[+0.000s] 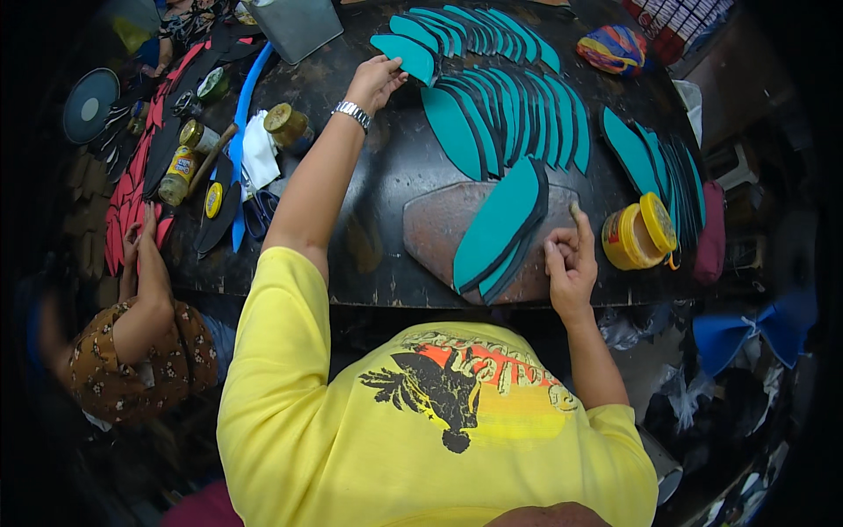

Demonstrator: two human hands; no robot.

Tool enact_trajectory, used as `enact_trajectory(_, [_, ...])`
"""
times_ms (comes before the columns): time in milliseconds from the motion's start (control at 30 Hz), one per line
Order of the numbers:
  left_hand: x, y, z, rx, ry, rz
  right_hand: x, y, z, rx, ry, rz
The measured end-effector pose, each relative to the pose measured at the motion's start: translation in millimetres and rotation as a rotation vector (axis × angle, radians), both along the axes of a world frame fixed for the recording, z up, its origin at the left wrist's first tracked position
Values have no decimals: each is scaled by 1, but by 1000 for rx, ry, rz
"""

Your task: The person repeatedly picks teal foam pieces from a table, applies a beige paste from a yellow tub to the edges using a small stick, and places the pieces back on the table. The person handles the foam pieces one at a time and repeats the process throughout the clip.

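Left hand (376,81) on teal sole (404,56); yellow jar (639,234) beside right hand (571,261).

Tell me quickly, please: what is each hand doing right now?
Left hand: fingers closed on a teal sole piece at the far row.
Right hand: fingers pinched around a small brush, beside the teal pieces on the board.

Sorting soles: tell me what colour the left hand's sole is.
Teal sole, black-edged; head view.

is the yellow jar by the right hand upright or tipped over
Tipped: the yellow jar lies on its side on the table, lid facing right.
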State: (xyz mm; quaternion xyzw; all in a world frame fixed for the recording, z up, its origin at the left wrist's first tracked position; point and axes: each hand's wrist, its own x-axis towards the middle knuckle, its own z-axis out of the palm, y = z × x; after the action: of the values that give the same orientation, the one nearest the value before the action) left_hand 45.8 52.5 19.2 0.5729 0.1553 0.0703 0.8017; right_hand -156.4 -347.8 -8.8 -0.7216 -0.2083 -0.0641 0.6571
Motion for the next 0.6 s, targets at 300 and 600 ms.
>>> enact_trajectory(300, [101, 37, -30, 310, 76, 246, -7, -2, 4, -135, 38, 31])
enact_trajectory(600, [110, 25, -50, 1238, 200, 544, -4, 3, 2, -154, -44, -24])
